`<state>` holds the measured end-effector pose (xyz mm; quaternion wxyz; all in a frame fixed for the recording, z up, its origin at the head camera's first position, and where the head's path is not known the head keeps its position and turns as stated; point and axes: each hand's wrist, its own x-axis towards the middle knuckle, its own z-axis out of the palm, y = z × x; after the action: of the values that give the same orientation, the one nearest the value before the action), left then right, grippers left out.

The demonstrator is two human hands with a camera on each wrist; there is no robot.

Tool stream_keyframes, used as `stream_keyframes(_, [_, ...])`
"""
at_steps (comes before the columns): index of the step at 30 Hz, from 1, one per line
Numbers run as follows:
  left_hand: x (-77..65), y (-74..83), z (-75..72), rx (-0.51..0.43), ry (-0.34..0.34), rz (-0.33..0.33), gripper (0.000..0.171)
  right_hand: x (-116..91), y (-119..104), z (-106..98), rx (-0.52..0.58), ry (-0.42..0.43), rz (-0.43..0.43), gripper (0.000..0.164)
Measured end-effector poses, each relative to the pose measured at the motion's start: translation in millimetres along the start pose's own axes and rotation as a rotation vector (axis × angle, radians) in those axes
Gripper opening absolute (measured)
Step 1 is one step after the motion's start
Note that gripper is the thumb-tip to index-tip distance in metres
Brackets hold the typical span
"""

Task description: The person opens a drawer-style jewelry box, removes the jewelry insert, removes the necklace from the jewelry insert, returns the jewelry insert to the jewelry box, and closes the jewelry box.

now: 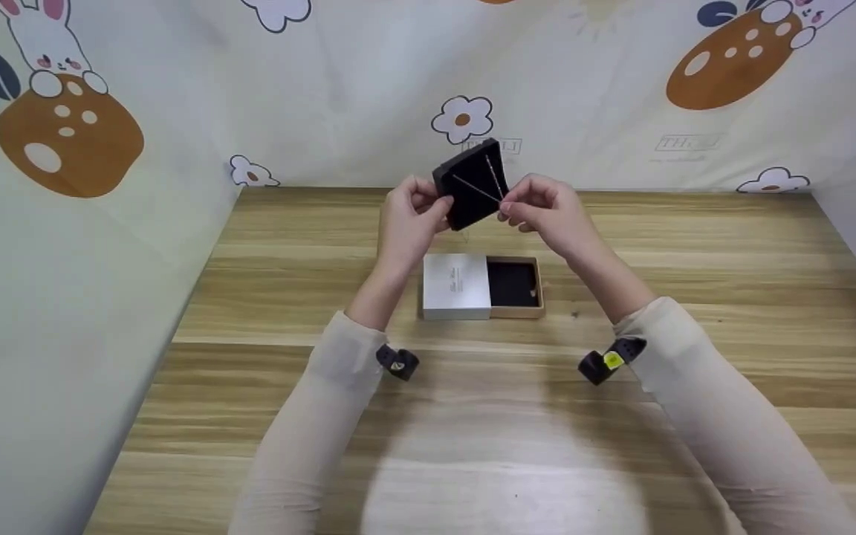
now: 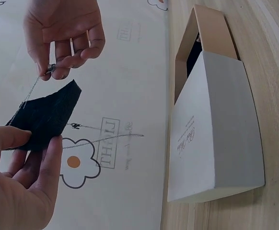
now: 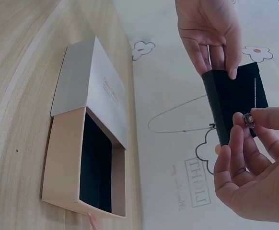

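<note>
My left hand [image 1: 412, 219] grips a black jewelry insert [image 1: 472, 182] by its edge, thumb on its face, holding it tilted above the table. A thin silver necklace [image 1: 475, 187] runs in a V across the insert's dark face. At the V's low point, my right hand [image 1: 547, 212] pinches the small pendant [image 3: 248, 120] between thumb and fingertips. Behind the insert a loop of chain [image 3: 178, 130] hangs free, seen in both wrist views. Below the hands lies a white box sleeve [image 1: 456, 286] with a tan drawer [image 1: 542, 290] slid partly out to the right, dark inside.
The wooden table [image 1: 287, 416] ends at a pale patterned cloth [image 1: 339, 89] standing behind and at the left. A pink ribbon tab [image 3: 92, 221] sticks out from the drawer's front. Black camera straps [image 1: 398, 362] sit at both wrists.
</note>
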<state>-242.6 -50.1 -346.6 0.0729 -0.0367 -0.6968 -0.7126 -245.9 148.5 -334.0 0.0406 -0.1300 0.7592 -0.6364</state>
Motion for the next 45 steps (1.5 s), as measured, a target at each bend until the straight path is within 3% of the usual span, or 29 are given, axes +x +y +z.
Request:
stream_keyframes(14, [1.2,-3.6,-2.7,-0.021,0.011,-0.020,0.010,-1.5,-0.3,0.3,0.035,0.004,0.016,0.015])
stream_keyframes(30, [1.3,-8.0,-7.0,0.013,0.053,-0.010,0.012,-2.9,-0.5,-1.0,0.034,0.005,0.024,0.015])
stream_keyframes(45, [2.3,-10.5,-8.9,-0.023,0.069,-0.027,0.012,-3.7,0.5,-1.4,0.029,0.009,0.022,0.014])
